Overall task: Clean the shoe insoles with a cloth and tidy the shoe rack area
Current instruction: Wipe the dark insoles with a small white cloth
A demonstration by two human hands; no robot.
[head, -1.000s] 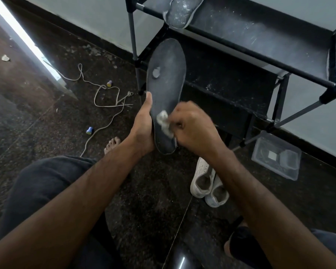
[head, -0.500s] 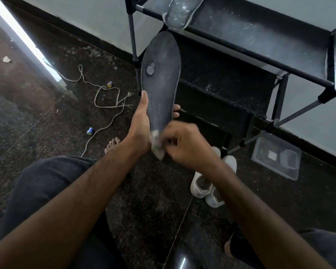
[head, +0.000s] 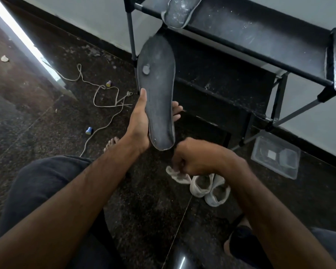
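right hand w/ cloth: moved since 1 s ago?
Yes. The right hand with the cloth has dropped off the insole, down toward the white shoes on the floor.

Dark grey insole (head: 158, 98), pale round spot above the grip; off-white cloth (head: 177, 174), seemingly smudged; white shoes (head: 209, 188) just beyond it.

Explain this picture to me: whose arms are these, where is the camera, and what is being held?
No machine here: a person wears the camera on their head, looking down at their own arms. The left hand holds a dark insole upright by its lower half. The right hand, just below it, grips a whitish cloth. On the floor lie white shoes, loose laces and a clear plastic box. Behind stands a black shoe rack with another insole on top.
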